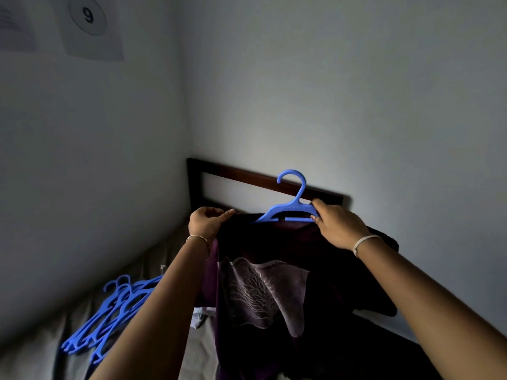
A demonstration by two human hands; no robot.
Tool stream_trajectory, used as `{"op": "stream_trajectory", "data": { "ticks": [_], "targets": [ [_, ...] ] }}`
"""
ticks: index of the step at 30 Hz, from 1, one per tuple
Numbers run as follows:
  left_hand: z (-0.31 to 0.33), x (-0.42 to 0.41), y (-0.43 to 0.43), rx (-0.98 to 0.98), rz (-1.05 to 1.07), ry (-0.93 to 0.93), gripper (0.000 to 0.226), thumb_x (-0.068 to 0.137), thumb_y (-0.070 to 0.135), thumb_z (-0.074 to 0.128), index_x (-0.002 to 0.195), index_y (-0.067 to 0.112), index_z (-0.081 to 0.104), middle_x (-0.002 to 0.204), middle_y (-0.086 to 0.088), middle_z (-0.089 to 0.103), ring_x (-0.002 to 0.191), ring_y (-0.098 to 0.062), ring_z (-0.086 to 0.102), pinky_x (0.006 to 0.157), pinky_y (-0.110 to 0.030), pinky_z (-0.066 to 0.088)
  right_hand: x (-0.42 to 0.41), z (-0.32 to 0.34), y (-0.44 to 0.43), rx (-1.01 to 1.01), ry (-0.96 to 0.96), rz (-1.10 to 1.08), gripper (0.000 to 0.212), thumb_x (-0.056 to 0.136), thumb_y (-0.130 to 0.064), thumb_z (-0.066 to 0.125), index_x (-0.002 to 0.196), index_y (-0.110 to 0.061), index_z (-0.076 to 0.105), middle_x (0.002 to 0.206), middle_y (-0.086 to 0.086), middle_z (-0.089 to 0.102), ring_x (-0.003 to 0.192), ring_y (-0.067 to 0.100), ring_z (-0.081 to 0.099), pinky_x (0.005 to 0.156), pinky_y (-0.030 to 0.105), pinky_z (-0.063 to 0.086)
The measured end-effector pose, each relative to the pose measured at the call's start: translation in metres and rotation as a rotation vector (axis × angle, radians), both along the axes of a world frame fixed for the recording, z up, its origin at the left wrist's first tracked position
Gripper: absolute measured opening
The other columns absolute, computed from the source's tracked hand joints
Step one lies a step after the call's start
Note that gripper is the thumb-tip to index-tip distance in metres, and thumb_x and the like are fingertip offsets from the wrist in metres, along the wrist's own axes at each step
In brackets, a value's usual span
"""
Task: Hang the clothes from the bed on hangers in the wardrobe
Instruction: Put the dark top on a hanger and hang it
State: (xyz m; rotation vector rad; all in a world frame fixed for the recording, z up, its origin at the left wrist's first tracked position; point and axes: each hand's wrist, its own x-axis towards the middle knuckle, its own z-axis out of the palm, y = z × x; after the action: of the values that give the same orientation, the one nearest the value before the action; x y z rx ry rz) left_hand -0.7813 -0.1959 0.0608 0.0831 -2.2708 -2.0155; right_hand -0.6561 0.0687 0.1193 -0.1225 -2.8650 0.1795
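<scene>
A dark purple shirt (263,292) with a pale printed patch hangs in the air above the bed. A blue plastic hanger (288,207) sits in its neck, hook up. My left hand (207,222) pinches the shirt's left shoulder. My right hand (337,224) grips the hanger's right arm together with the shirt's right shoulder. The lower part of the shirt drops down to the bed (35,357). No wardrobe is in view.
Several spare blue hangers (109,316) lie in a pile on the grey bedsheet at lower left. A dark wooden headboard (247,175) stands against the wall behind the shirt. White cloth (199,316) lies on the bed under the shirt. Paper sheets are stuck on the left wall.
</scene>
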Motion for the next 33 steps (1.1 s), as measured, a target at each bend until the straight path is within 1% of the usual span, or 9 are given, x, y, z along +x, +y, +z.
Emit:
{"op": "stream_trajectory", "data": {
  "ticks": [4, 7, 9, 12, 16, 21, 24, 28, 33],
  "targets": [
    [0.019, 0.016, 0.010, 0.034, -0.164, -0.024, 0.044, 0.080, 0.046, 0.073, 0.081, 0.002, 0.068, 0.066, -0.007, 0.062, 0.057, -0.016, 0.056, 0.056, -0.029, 0.049, -0.011, -0.003, -0.001, -0.312, 0.088, -0.025, 0.020, 0.099, -0.027, 0.050, 0.110, -0.010, 0.052, 0.086, 0.007, 0.062, 0.083, 0.032, 0.061, 0.070, 0.037, 0.046],
    [0.029, 0.021, 0.008, -0.287, -0.277, 0.018, 0.043, 0.088, 0.048, 0.062, 0.068, 0.010, 0.068, 0.053, 0.003, 0.054, 0.045, -0.008, 0.048, 0.046, -0.020, 0.039, -0.017, -0.005, -0.001, -0.394, 0.136, -0.028, 0.023, 0.098, -0.029, 0.052, 0.109, -0.009, 0.057, 0.094, 0.010, 0.066, 0.087, 0.030, 0.062, 0.076, 0.039, 0.049],
    [0.036, 0.023, 0.006, -0.489, -0.290, 0.118, 0.039, 0.087, 0.046, 0.064, 0.065, 0.014, 0.067, 0.049, 0.005, 0.058, 0.042, -0.006, 0.054, 0.045, -0.017, 0.040, -0.019, -0.006, 0.000, -0.433, 0.156, -0.012, 0.024, 0.097, -0.031, 0.055, 0.107, -0.010, 0.059, 0.093, 0.009, 0.067, 0.087, 0.029, 0.063, 0.076, 0.039, 0.050],
    [0.046, 0.023, 0.005, -0.638, -0.210, 0.292, 0.029, 0.079, 0.049, 0.071, 0.076, 0.021, 0.070, 0.069, 0.004, 0.069, 0.065, -0.008, 0.065, 0.064, -0.023, 0.050, -0.022, -0.004, -0.001, -0.476, 0.185, 0.018, 0.024, 0.093, -0.037, 0.059, 0.097, -0.014, 0.063, 0.078, 0.005, 0.066, 0.073, 0.024, 0.062, 0.069, 0.038, 0.049],
    [0.063, 0.022, 0.013, -0.618, -0.277, 0.420, 0.024, 0.076, 0.047, 0.074, 0.094, 0.032, 0.068, 0.089, 0.008, 0.069, 0.084, -0.010, 0.063, 0.081, -0.029, 0.052, -0.021, 0.007, -0.011, -0.468, 0.241, 0.081, 0.024, 0.092, -0.034, 0.062, 0.087, -0.011, 0.065, 0.057, -0.009, 0.048, 0.050, 0.007, 0.042, 0.049, 0.021, 0.030],
    [0.079, 0.031, 0.031, -0.606, -0.335, 0.496, 0.024, 0.083, 0.034, 0.073, 0.100, 0.018, 0.072, 0.093, 0.003, 0.073, 0.088, -0.014, 0.066, 0.085, -0.035, 0.051, -0.013, 0.027, -0.021, -0.514, 0.273, 0.172, 0.011, 0.093, -0.021, 0.064, 0.091, -0.011, 0.069, 0.041, -0.016, 0.042, 0.045, -0.010, 0.048, 0.050, 0.011, 0.035],
    [0.085, 0.036, 0.032, -0.534, -0.311, 0.524, 0.022, 0.083, 0.030, 0.073, 0.101, 0.018, 0.073, 0.090, 0.005, 0.072, 0.083, -0.011, 0.064, 0.079, -0.024, 0.049, -0.016, 0.030, -0.019, -0.559, 0.268, 0.189, 0.027, 0.095, -0.029, 0.060, 0.097, -0.005, 0.071, 0.052, -0.010, 0.048, 0.046, 0.001, 0.045, 0.048, 0.016, 0.033],
    [0.095, 0.041, 0.028, -0.534, -0.285, 0.602, 0.021, 0.082, 0.023, 0.075, 0.101, 0.015, 0.073, 0.084, 0.011, 0.063, 0.078, -0.006, 0.056, 0.065, 0.000, 0.035, -0.020, 0.034, -0.006, -0.611, 0.263, 0.136, 0.048, 0.099, -0.042, 0.046, 0.080, -0.002, 0.062, 0.073, 0.022, 0.064, 0.067, 0.031, 0.056, 0.067, 0.042, 0.047],
    [0.106, 0.044, 0.021, -0.545, -0.317, 0.594, 0.021, 0.082, 0.026, 0.075, 0.099, 0.014, 0.074, 0.081, 0.011, 0.064, 0.077, -0.006, 0.057, 0.064, -0.002, 0.036, -0.020, 0.053, 0.010, -0.598, 0.314, -0.003, 0.051, 0.100, -0.038, 0.046, 0.057, -0.014, 0.035, 0.052, -0.001, 0.039, 0.057, 0.021, 0.039, 0.061, 0.035, 0.031]
  ]
}}
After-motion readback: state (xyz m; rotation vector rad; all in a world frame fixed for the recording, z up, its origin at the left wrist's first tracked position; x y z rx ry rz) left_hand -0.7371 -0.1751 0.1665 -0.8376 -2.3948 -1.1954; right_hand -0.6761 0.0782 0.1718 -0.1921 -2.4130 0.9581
